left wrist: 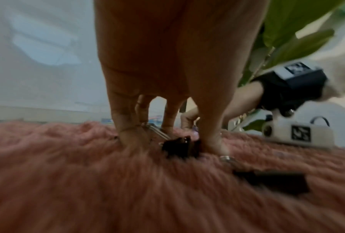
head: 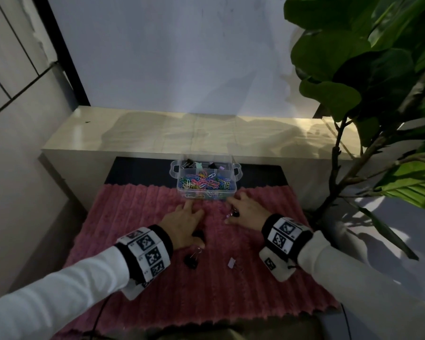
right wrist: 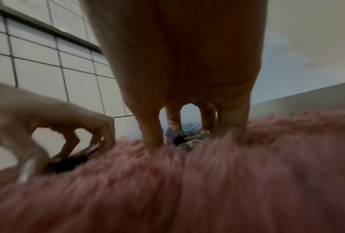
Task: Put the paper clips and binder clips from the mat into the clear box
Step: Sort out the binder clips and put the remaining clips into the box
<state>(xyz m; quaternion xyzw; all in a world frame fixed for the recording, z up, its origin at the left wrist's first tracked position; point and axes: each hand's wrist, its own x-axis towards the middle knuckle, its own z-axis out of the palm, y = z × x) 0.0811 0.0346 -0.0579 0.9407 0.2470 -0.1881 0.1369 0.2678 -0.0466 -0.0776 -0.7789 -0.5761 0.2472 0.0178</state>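
Note:
The clear box (head: 231,190) stands at the far edge of the pink fluffy mat (head: 157,290); coloured paper clips (head: 204,182) fill its front part and binder clips lie in the back compartments. My left hand (head: 195,228) is clawed down on the mat, thumb and fingers curled round a black binder clip (left wrist: 179,146). My right hand (head: 236,209) is near the box, its fingers curled over a black and a lilac binder clip (head: 233,214). They also show, blurred, under that hand (right wrist: 189,138) in the right wrist view. A second black binder clip (head: 191,261) and a lilac one (head: 232,262) lie loose nearer me.
A low cream ledge (head: 182,133) runs behind the box under a pale wall. A large leafy plant (head: 366,82) rises at the right, its stem beside the mat's right edge. A tiled wall closes the left side.

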